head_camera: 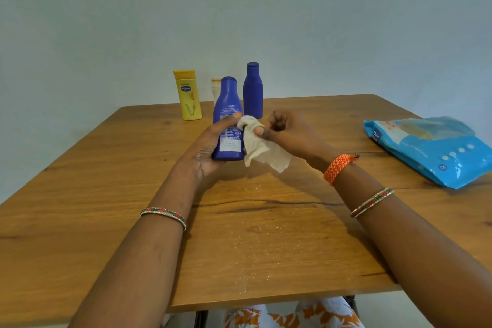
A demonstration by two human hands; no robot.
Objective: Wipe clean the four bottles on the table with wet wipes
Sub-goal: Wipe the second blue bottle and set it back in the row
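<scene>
Centrally, the left hand [210, 141] grips a smooth, rounded blue lotion bottle [228, 120], fingers curled behind its lower body and the thumb laid across the front near the printed white label. The bottle is lifted off the wooden table [266, 234], upright with a slight tilt, and its glossy plastic narrows at the shoulder to a domed cap. The right hand [287, 130] pinches a wet wipe [257, 144] between the thumb and the curled fingers. The wipe is a thin, off-white, crumpled sheet, bunched at the top where it touches the bottle's right side and hanging in loose folds below the hand.

Three more bottles stand at the far edge of the table, against a pale wall. A flattened yellow Vaseline bottle [188, 94] with a flip cap stands to the left. A slim dark blue bottle [253, 90] with a cylindrical cap stands to the right. Between them a white bottle [216, 86] is mostly hidden behind the held one, so only its top shows.

At the right side of the table lies a soft, crinkled blue wet wipes pack [434, 149], made of shiny film and lying flat.

The tabletop has a warm grain with dark streaks, and a scatter of tiny glistening droplets near its middle. Beaded bangles [165, 214] circle both wrists, and a woven orange band [338, 168] wraps the right one.
</scene>
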